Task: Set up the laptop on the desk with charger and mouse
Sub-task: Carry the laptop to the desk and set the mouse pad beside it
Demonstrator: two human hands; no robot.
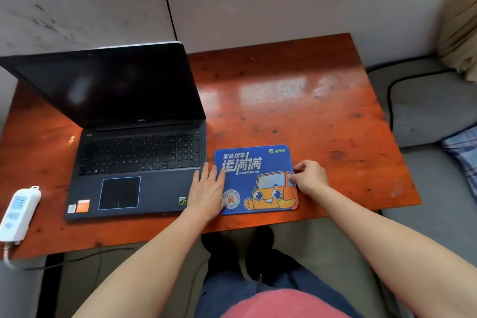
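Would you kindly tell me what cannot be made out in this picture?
Head view only.
The pad: left edge covered by the left hand, right edge by the right hand gripping it.
The strip: where its cord leads, lost below the desk edge.
The black cable: lower end hidden behind the laptop screen.
The key legends: too small, blurred.
No mouse or charger in frame.

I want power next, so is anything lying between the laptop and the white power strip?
Nothing visible does. Only bare desk lies between the laptop and the power strip near the desk's left edge.
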